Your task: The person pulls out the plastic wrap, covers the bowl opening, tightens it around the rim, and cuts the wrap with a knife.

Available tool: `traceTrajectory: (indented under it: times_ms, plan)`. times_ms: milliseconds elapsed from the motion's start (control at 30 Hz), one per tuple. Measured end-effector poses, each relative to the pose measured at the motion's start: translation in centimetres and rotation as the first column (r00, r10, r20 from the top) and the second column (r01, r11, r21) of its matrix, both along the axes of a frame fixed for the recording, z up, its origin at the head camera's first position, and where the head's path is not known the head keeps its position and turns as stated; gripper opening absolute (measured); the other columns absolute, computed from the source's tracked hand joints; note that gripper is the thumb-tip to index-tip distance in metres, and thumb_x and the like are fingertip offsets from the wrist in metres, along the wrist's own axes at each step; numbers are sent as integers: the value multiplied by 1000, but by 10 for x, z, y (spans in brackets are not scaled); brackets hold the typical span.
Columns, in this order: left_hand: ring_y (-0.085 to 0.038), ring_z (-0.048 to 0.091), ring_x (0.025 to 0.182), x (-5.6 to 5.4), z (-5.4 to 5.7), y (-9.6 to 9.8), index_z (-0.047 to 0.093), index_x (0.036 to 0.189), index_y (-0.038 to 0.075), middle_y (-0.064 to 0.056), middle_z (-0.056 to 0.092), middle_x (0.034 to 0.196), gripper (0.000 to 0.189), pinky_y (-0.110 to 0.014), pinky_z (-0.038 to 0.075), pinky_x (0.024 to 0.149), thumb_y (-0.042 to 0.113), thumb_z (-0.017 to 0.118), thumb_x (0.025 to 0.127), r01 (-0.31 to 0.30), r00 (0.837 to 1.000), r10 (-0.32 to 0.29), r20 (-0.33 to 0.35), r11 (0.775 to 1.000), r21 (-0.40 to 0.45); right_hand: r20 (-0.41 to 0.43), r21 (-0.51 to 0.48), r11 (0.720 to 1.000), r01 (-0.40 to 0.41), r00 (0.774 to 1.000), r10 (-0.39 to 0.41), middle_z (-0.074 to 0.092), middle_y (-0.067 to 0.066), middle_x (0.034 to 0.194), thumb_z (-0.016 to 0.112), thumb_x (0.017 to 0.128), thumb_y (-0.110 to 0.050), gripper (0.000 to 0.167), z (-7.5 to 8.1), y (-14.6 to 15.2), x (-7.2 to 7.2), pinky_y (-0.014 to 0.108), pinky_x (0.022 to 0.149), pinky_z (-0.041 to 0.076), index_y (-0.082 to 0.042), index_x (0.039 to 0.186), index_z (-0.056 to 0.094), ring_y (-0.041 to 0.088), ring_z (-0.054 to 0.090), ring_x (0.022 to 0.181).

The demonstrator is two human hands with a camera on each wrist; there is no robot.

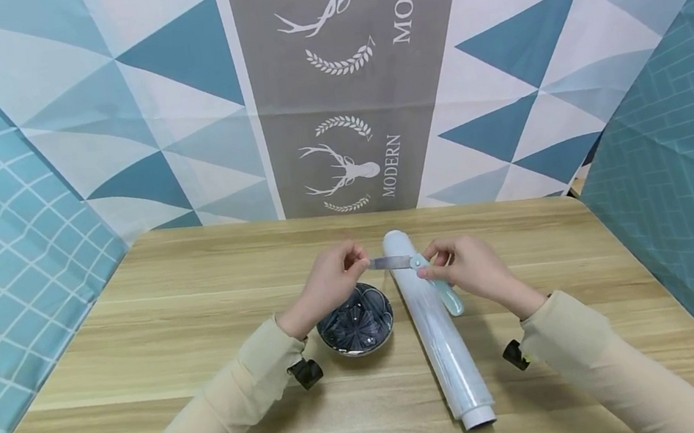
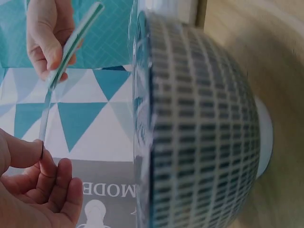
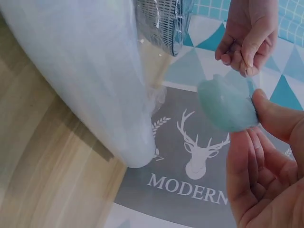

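A folding knife [image 1: 448, 296] with a mint-green handle is held unfolded between both hands, above the plastic wrap roll [image 1: 439, 340]. My left hand [image 1: 331, 278] pinches the metal blade [image 1: 391, 263] near its tip with thumb and forefinger. On the other side, my right hand [image 1: 468, 264] grips the handle by the pivot, thumb against fingers. Below the left hand stands a dark round bowl [image 1: 355, 322] with clear film over its top. Its checked outer wall [image 2: 199, 118] fills much of the left wrist view. The handle [image 3: 225, 104] looks blurred in the right wrist view.
The wrap roll lies lengthwise on the wooden table [image 1: 170, 330], right of the bowl, its white core showing at the near end. A loose scrap of film [image 3: 157, 99] sticks out from the roll. Patterned cloth [image 1: 331, 100] hangs behind the table's far edge.
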State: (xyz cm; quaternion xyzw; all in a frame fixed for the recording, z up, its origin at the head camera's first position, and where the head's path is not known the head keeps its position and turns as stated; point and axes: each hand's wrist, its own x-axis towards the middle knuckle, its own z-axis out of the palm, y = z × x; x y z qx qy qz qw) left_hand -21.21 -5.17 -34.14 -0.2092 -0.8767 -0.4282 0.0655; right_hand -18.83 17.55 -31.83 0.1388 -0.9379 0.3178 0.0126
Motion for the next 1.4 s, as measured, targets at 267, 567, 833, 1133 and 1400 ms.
traceTrajectory:
  times_ms: [267,567,833,1133,1400]
  plan:
    - [-12,49,67,10,-4,5,58,81,6,-2,57,74,7,-23,41,61,11,60,85,-23,998,20,68,998,53,70,-235,966,110,993,-97,63,9,73,71,78,-19,27,-11,-3,-3,30,54,54,2,94,65,18,62,55]
    - [-11,48,62,24,-5,14,59,77,7,0,56,68,6,-22,40,57,9,61,82,-4,999,5,50,1000,-13,182,-470,860,200,975,-128,61,11,73,65,82,-7,27,-17,-13,-2,29,57,55,11,101,57,10,62,52]
    - [-8,46,56,33,-7,26,59,73,9,2,56,64,9,-19,38,50,9,61,82,45,999,-42,26,992,-117,219,-551,800,238,966,-137,60,16,79,62,84,-5,28,-17,-21,0,26,59,55,13,105,54,8,62,54]
    - [-7,42,52,36,-7,31,59,74,10,4,51,61,13,-18,34,47,8,57,86,96,995,-93,28,978,-187,170,-540,816,207,976,-135,62,14,78,62,84,-7,26,-19,-25,2,27,59,55,9,103,56,9,63,56]
    - [-8,43,55,32,-10,31,57,71,12,4,50,64,14,-19,37,50,9,59,85,148,988,-153,1,954,-262,83,-487,864,130,991,-103,63,19,81,63,84,-9,26,-21,-23,4,27,58,55,10,101,57,11,62,58]
